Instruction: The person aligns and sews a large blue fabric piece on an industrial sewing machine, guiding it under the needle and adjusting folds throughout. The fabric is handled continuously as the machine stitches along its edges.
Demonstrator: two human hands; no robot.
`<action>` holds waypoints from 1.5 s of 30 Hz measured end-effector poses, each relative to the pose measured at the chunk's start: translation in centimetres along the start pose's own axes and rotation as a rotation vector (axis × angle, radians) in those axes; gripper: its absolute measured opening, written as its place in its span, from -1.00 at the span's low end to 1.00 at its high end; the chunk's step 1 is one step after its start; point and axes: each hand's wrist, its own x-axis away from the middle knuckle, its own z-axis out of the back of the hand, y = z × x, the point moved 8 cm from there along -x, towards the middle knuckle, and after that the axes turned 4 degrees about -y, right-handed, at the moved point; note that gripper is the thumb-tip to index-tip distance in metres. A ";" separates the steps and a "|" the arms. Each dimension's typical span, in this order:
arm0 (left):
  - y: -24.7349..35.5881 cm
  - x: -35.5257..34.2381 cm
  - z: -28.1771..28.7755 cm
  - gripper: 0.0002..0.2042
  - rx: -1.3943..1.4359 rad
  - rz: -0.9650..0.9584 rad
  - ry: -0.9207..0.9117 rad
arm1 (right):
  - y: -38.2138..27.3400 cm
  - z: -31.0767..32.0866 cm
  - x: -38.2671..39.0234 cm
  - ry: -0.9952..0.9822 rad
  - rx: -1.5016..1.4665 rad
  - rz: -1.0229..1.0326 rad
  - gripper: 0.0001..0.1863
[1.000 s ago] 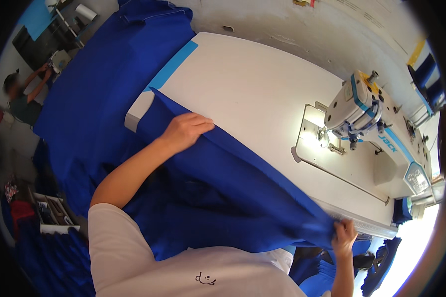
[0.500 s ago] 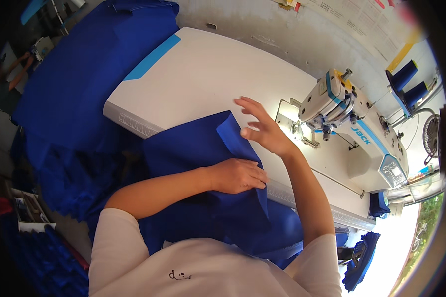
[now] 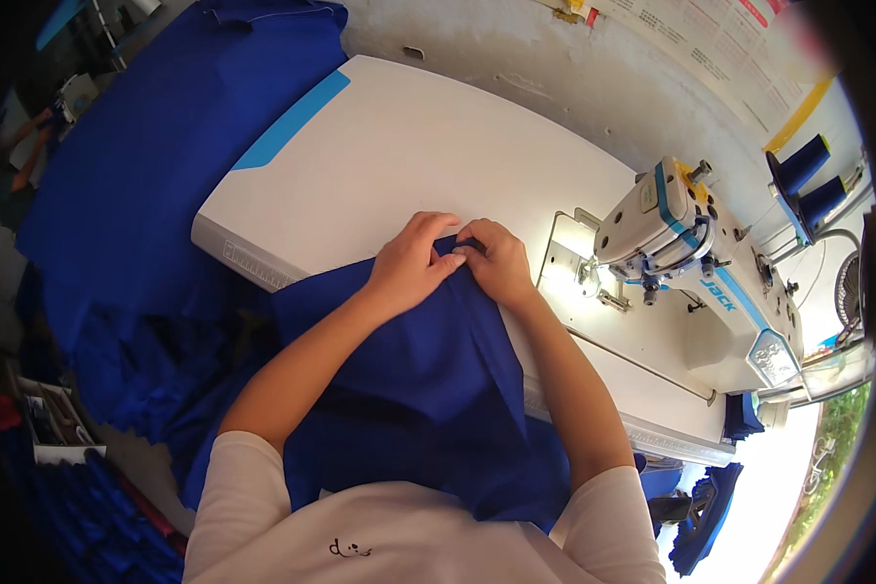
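Near the middle of the frame, a person's bare hands were close together over the far corner of a blue cloth (image 3: pixel 428 360). The right hand (image 3: pixel 499 261) was curled, its thumb and fingers pinching that corner. The left hand (image 3: pixel 414 261) met it from the other side, finger and thumb parted; I could not tell whether it gripped or only steadied the fabric. The cloth lay partly on a white tabletop (image 3: pixel 409 146) and draped over its near edge toward the person's lap, lower centre. To the right stood a white sewing machine (image 3: pixel 625 234), its lamp lit. More blue fabric (image 3: pixel 165 175) filled the upper left.

The cloth looked soft, limp and fairly light, likely to crease or slide with its own hanging weight, and not fragile. A pinch at the corner or along the edge seemed the best hold, with a second hand to keep it flat.

A moment earlier, the right hand was raised and spread, clear of the cloth, while the left pressed lower down; now both had met at the corner, hiding the folded strip that had shown there.
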 end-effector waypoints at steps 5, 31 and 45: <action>-2.3 -2.2 -0.7 -0.82 -0.104 0.037 -0.069 | 0.0 0.4 -0.5 -0.064 0.012 -0.050 -0.85; -0.9 -2.8 -1.8 -0.89 -0.388 0.052 -0.079 | 1.4 1.2 -1.4 -0.177 0.169 -0.078 -0.93; 2.9 -0.5 -4.1 -0.76 -0.586 -0.532 -0.060 | -0.9 4.2 3.7 0.061 0.319 0.399 -0.77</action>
